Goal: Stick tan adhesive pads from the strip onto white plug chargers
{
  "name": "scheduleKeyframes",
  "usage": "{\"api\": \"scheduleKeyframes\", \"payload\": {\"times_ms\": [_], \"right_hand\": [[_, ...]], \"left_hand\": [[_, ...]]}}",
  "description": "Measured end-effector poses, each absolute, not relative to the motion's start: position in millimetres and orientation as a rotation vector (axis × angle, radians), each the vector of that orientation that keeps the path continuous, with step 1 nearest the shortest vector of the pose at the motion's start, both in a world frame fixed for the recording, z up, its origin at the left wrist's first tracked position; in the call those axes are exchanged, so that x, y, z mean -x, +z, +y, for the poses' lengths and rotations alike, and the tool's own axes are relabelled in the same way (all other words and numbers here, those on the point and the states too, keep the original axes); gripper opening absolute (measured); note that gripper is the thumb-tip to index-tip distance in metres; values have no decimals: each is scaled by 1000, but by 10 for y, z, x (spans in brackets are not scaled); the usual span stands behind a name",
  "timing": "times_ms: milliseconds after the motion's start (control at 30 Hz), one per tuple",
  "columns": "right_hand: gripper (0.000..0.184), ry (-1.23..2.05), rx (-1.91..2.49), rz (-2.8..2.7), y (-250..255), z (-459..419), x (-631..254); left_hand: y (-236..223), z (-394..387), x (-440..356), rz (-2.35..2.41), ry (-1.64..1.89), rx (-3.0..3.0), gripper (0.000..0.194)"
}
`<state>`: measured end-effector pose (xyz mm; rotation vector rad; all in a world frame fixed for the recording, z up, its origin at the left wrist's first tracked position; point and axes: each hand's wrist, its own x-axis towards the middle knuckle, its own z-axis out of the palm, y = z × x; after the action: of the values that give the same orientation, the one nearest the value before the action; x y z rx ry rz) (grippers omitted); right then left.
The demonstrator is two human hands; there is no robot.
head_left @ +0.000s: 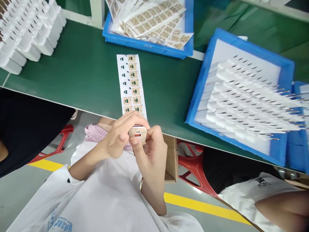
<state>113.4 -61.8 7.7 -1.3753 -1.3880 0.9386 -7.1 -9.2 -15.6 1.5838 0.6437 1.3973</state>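
Note:
Close to my body, at the table's front edge, both hands hold a small white charger (137, 131) with its port end facing up. A tan sticker (142, 137) lies against that end face, around a USB port and a thin slot. My left hand (118, 135) curves its fingers along the far side, its thumb raised a little. My right hand (153, 145) presses its thumb on the near edge of the sticker, fingers wrapped around the right side. Beyond them lies a white sticker sheet (130, 83) with several tan stickers; its left column is partly peeled.
A blue tray (145, 49) of sticker sheets stands at the back. At right, another blue tray (200, 93) holds rows of white chargers (241, 103) with metal prongs. More white units (31, 35) stand at far left. People sit on both sides, near red stools (196, 170).

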Motion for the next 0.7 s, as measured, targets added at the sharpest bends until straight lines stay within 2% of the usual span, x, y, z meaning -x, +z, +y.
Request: {"api": "scheduleKeyframes", "payload": {"times_ms": [133, 433, 533, 700], "right_hand": [[32, 1013, 1362, -1448, 73, -579, -1165], [44, 971, 1452, -1455, 47, -461, -1161], [45, 1064, 1402, -1401, 7, -431, -1162], [50, 1103, 1388, -1344, -64, -379, -1178]], "left_hand": [[-199, -76, 87, 643, 1431, -1592, 66], [-255, -75, 62, 700, 1441, -1630, 63], [-259, -62, 79, 717, 1457, -1676, 63], [-313, -30, 52, 756, 1503, -1788, 69]]}}
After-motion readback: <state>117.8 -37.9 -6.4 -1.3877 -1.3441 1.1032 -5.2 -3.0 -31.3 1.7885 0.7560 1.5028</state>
